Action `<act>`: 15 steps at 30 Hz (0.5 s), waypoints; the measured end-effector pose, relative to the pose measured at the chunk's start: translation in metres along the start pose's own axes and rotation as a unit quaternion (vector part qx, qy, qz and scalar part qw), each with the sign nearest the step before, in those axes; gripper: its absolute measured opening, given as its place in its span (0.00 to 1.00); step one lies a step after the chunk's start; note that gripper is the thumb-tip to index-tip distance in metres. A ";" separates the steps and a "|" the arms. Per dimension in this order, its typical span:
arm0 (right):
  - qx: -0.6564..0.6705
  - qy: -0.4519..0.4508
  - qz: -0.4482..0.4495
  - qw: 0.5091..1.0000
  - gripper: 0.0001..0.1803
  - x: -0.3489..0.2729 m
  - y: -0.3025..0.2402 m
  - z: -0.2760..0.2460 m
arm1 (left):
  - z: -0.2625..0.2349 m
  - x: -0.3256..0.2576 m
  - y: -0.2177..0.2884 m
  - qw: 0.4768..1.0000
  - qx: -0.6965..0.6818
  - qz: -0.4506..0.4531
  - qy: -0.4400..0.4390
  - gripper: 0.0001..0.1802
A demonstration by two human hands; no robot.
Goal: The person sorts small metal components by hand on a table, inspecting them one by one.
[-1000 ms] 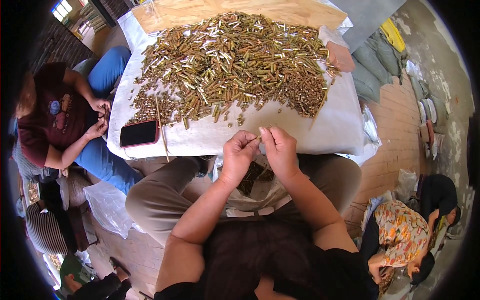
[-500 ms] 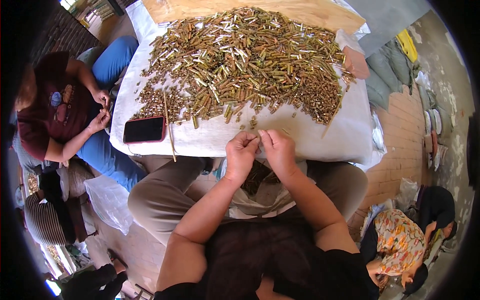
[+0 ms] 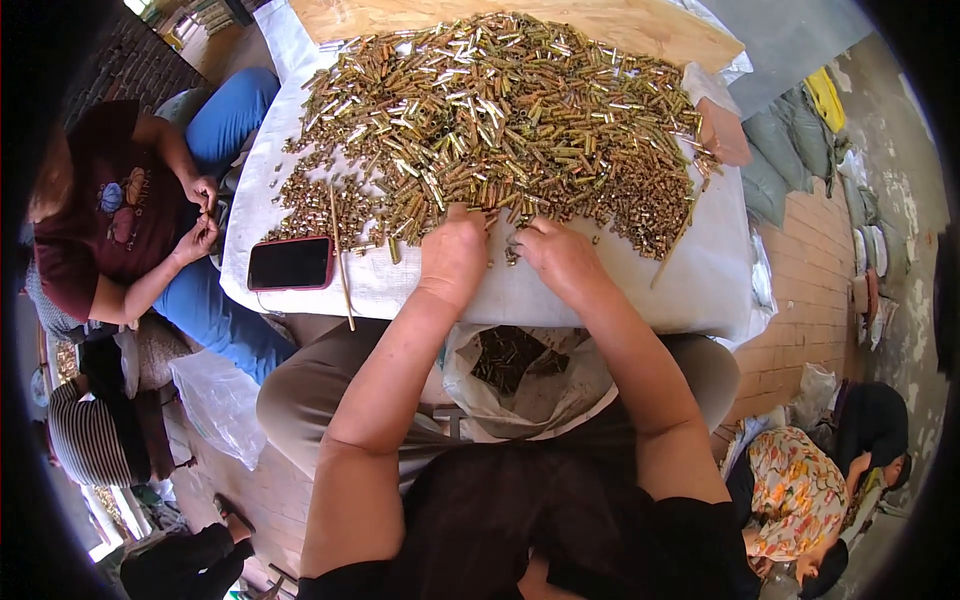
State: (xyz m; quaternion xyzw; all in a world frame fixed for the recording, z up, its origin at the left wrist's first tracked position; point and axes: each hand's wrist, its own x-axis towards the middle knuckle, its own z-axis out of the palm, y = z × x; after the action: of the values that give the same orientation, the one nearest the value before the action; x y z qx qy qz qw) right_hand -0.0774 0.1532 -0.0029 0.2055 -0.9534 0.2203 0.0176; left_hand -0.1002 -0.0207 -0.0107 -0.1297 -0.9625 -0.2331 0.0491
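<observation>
A large heap of short brass-coloured metal tubes covers the far part of the white-clothed table. My left hand reaches to the heap's near edge, its fingers bent among the tubes; what they grip is mostly hidden. Just right of it, my right hand has its fingertips pressed together over the cloth. Small brass bits lie at those fingertips, and I cannot tell whether one is held. Below the table edge, between my knees, an open white sack contains dark thin pieces.
A phone in a red case and a thin stick lie at the left. Another stick lies at the right. A wooden board edges the back. A person in a maroon shirt sits at the left.
Both hands have moved forward from the near table edge to the heap and spread slightly apart. Their fingertips no longer meet, and more of the sack below shows.
</observation>
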 end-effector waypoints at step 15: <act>0.015 0.033 0.143 0.989 0.11 -0.015 0.008 -0.003 | -0.010 -0.049 0.025 0.866 -0.490 -0.074 -0.068 0.03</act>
State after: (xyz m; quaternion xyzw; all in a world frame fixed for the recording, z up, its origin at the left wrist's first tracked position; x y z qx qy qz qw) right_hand -0.0672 0.1665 -0.0053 0.0598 -0.9684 0.2416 0.0145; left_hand -0.0459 -0.0149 0.0011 -0.0806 -0.7319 -0.6686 -0.1040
